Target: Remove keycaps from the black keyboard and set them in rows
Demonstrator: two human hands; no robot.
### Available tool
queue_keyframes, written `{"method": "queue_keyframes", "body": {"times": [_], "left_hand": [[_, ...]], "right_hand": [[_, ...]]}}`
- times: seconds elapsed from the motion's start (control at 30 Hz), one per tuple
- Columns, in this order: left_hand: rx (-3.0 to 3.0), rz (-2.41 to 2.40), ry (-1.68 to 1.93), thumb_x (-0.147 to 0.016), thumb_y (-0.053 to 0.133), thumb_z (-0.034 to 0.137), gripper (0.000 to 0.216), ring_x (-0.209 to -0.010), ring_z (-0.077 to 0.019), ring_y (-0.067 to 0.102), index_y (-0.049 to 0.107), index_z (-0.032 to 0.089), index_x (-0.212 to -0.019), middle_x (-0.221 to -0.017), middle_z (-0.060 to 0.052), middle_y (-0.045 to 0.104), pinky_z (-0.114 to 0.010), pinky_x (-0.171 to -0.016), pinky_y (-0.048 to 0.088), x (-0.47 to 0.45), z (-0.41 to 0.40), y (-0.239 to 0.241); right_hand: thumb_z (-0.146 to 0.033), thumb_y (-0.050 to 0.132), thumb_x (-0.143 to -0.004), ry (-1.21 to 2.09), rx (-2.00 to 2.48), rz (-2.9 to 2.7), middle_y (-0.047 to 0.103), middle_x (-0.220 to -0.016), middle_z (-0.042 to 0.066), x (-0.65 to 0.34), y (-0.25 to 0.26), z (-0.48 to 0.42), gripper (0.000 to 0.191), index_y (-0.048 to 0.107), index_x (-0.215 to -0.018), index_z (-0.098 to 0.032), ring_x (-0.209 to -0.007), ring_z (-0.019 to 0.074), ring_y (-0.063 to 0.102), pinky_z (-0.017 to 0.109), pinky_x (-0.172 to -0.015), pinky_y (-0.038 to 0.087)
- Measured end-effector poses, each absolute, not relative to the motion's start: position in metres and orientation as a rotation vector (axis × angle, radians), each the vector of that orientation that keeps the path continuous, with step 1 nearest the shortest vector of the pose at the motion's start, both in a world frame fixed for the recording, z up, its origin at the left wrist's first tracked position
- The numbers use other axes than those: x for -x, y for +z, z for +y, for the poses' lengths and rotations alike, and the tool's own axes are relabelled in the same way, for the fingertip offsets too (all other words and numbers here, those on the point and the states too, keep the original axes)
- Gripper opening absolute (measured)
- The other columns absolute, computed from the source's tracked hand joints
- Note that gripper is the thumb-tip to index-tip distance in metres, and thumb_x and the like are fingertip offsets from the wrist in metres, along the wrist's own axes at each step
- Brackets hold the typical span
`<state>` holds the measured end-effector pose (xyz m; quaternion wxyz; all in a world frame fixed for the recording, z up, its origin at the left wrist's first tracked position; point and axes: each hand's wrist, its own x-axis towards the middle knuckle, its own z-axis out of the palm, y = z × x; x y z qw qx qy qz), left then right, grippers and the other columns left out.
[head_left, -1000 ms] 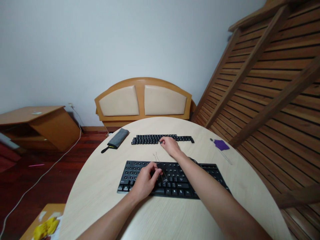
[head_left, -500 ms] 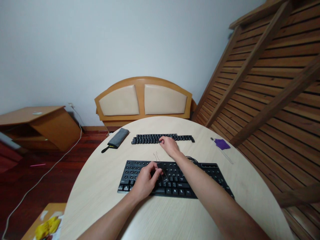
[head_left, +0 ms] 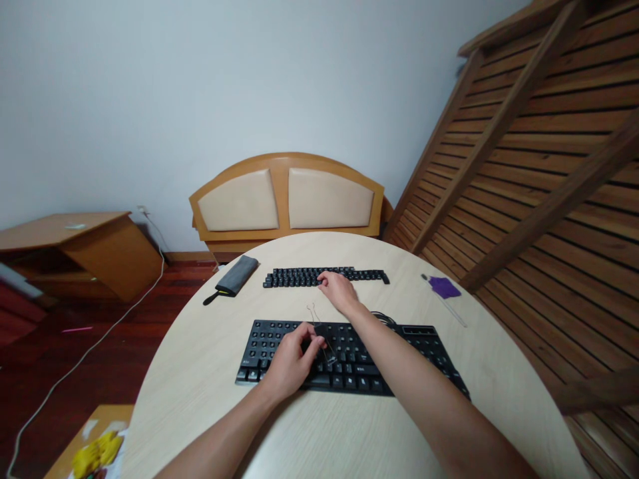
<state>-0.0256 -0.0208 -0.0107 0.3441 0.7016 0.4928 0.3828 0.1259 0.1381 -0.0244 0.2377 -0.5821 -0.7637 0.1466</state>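
The right hand (head_left: pixel 338 293) has shifted slightly left over the past second, toward the left edge of the bench (head_left: pixel 200 386), so its fingers (head_left: pixel 323 277) now sit closer in against the block of loose keycaps (head_left: pixel 290 277) near the far edge. The cap beneath them is too small to tell whether it has moved. The right forearm (head_left: pixel 407 369) has swung left too, uncovering more of the keyboard (head_left: pixel 349 369) at its near right corner. The view itself has drifted a little, leaving everything slightly further right in frame.
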Motion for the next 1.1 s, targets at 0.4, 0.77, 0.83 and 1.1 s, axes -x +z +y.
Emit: {"method": "queue_keyframes", "body": {"times": [0.4, 0.77, 0.83, 1.1], "left_hand": [[-1.841, 1.299, 0.982, -0.096, 0.048, 0.036, 0.022, -0.076, -0.0201, 0.063, 0.055, 0.019, -0.083, -0.079, -0.003, 0.069, -0.029, -0.071, 0.043, 0.026, -0.021, -0.012], [-1.831, 1.299, 0.998, -0.096, 0.048, 0.039, 0.025, -0.072, -0.0192, 0.062, 0.055, 0.019, -0.082, -0.077, -0.003, 0.068, -0.028, -0.069, 0.045, 0.027, -0.020, -0.015], [-1.834, 1.301, 1.008, -0.096, 0.049, 0.039, 0.025, -0.070, -0.0189, 0.062, 0.056, 0.019, -0.082, -0.076, -0.004, 0.068, -0.028, -0.068, 0.045, 0.027, -0.021, -0.013], [-1.911, 1.283, 1.017, -0.096, 0.048, 0.033, 0.023, -0.075, -0.0193, 0.063, 0.064, 0.018, -0.089, -0.082, -0.005, 0.070, -0.028, -0.072, 0.046, 0.027, -0.025, -0.004]], "right_hand": [[-0.026, 0.068, -0.082, 0.443, 1.399, -2.341, 0.064, -0.118, 0.011, -0.170, 0.024, 0.056, 0.035, 0.066, -0.116, -0.019, -0.111, 0.0239, 0.060, 0.034, -0.098, 0.042], [-0.055, 0.069, -0.078, 0.736, 1.346, -2.541, 0.016, -0.162, 0.004, -0.204, 0.001, -0.034, 0.085, 0.033, -0.151, -0.032, -0.149, 0.0325, 0.007, 0.054, -0.119, 0.008], [-0.055, 0.069, -0.078, 0.681, 1.346, -2.519, 0.018, -0.162, 0.004, -0.198, -0.004, -0.036, 0.084, 0.034, -0.150, -0.032, -0.149, 0.0321, 0.006, 0.054, -0.119, 0.009], [-0.060, 0.071, -0.073, 0.619, 1.301, -2.470, 0.028, -0.159, 0.005, -0.183, -0.006, -0.036, 0.081, 0.045, -0.144, -0.031, -0.146, 0.0356, 0.016, 0.055, -0.115, 0.021]]}}
